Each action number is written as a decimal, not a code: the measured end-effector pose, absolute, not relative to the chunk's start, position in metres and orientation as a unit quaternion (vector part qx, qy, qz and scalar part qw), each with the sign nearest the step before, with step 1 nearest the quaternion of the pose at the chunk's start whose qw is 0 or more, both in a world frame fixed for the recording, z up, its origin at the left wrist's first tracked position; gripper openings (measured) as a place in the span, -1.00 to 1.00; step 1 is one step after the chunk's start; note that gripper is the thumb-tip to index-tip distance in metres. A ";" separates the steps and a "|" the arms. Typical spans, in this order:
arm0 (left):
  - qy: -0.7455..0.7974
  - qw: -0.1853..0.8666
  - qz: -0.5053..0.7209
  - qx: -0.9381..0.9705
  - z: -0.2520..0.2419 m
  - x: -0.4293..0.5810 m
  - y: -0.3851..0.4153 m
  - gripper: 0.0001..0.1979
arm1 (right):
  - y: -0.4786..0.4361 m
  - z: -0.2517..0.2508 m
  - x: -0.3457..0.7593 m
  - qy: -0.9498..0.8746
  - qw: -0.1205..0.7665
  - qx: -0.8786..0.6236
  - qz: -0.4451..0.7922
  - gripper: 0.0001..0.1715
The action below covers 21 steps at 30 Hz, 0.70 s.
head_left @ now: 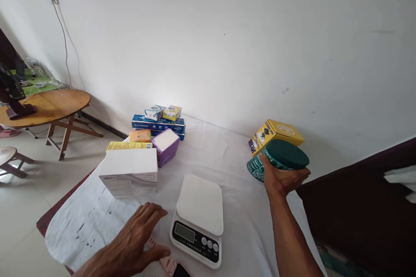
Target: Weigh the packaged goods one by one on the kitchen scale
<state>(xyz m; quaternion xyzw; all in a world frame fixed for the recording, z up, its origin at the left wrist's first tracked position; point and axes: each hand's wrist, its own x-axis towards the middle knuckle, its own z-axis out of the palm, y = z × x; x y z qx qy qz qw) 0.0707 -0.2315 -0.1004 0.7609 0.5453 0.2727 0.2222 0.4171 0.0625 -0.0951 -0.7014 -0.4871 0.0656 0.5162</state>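
Observation:
My right hand [282,178] is wrapped round a green canister [286,154] with a dark green lid, at the right of the table. Just behind the canister stands a yellow box [274,134]. My left hand [136,236] hovers low at the left with fingers apart and nothing in it. Between my hands lies a white digital kitchen scale [199,216]; its platform is bare and no digits show on the display. A pink-strapped smartwatch [172,267] lies by my left thumb, partly cut off by the frame's bottom edge.
Left of the scale are a white box [131,171], a purple box [165,145], an orange packet [140,135] and blue long boxes [158,122] topped by two small boxes. A white wall borders the cloth-covered table. A round wooden table [55,104] stands far left.

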 end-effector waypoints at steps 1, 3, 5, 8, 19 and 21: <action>0.549 0.226 0.270 0.758 -0.102 0.069 -0.226 -0.37 | 0.055 -0.091 0.415 -0.472 0.521 -0.708 0.065 0.12; 0.549 0.241 0.256 0.758 -0.109 0.069 -0.215 -0.15 | 0.034 -0.078 0.408 -0.432 0.532 -0.725 0.069 0.13; 0.544 0.257 0.246 0.759 -0.118 0.073 -0.203 0.04 | 0.007 -0.062 0.398 -0.449 0.527 -0.717 0.085 0.17; 0.519 0.275 0.252 0.769 -0.125 0.081 -0.186 0.22 | -0.036 -0.041 0.379 -0.495 0.530 -0.676 0.129 0.18; 0.456 0.246 0.293 0.804 -0.132 0.100 -0.160 0.26 | -0.104 -0.049 0.314 -0.593 0.491 -0.582 0.262 -0.11; 0.459 0.241 0.294 0.803 -0.137 0.107 -0.152 0.27 | -0.102 -0.051 0.309 -0.595 0.489 -0.592 0.238 -0.12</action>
